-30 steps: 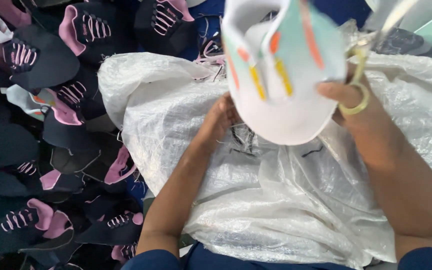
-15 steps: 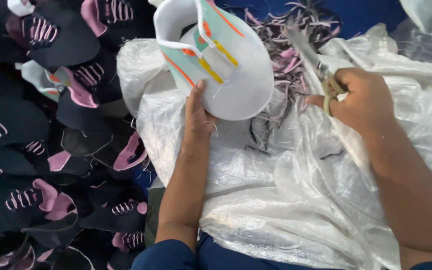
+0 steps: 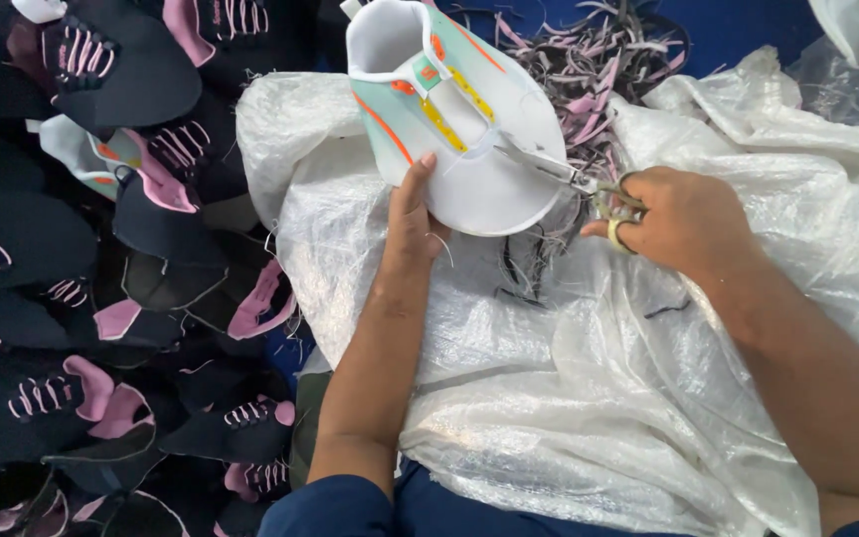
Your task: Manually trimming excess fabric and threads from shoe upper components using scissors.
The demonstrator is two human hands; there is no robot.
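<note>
White woven sheet (image 3: 589, 418) over the lap, dark pink-trimmed uppers (image 3: 101, 298) piled alongside. Trimming looks midway: many cut scraps (image 3: 599, 70) already heaped beyond, blades at the upper's edge. Left hand (image 3: 412, 224) curled under the white-mint shoe upper (image 3: 459, 109), propping it; right hand (image 3: 683, 219) closed through scissors (image 3: 569, 174) handles, blades slightly parted

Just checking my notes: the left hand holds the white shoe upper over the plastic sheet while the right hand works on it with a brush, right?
Not quite: the head view shows the right hand holding scissors, not a brush. The rest stands: left hand, white shoe upper, plastic sheet.
</note>
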